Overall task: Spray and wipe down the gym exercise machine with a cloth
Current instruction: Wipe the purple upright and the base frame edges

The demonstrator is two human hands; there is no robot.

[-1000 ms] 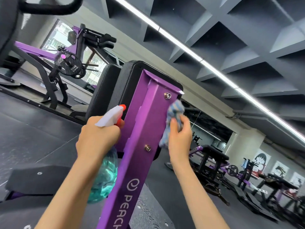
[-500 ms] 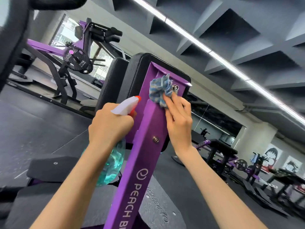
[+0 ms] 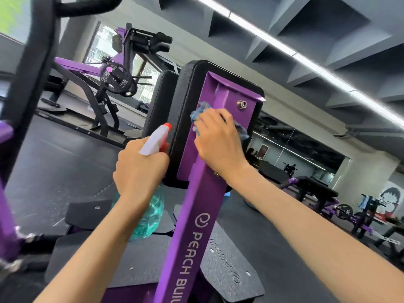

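A blue cloth (image 3: 200,110) was held against the upper part of the purple post (image 3: 197,217) of the gym machine by the right hand (image 3: 218,143). Its grip was curled over the cloth, and bunched fabric was seen above the knuckles and at the far side of the hand. The cloth was kept below and to the left of a silver bolt (image 3: 242,104), near it but apart from it. A black pad (image 3: 192,84) was mounted behind the top of the post.

A spray bottle (image 3: 150,215) was held by the left hand (image 3: 140,169), the grip being wrapped round its neck. The white head with its red tip was pointed up towards the edge of the pad, and the clear green body was hung below the hand, just left of the post.

A textured black plate (image 3: 229,270) was seen at the foot of the post. Farther left, on the dark floor (image 3: 54,160), another purple machine was loaded with a weight plate (image 3: 119,79).
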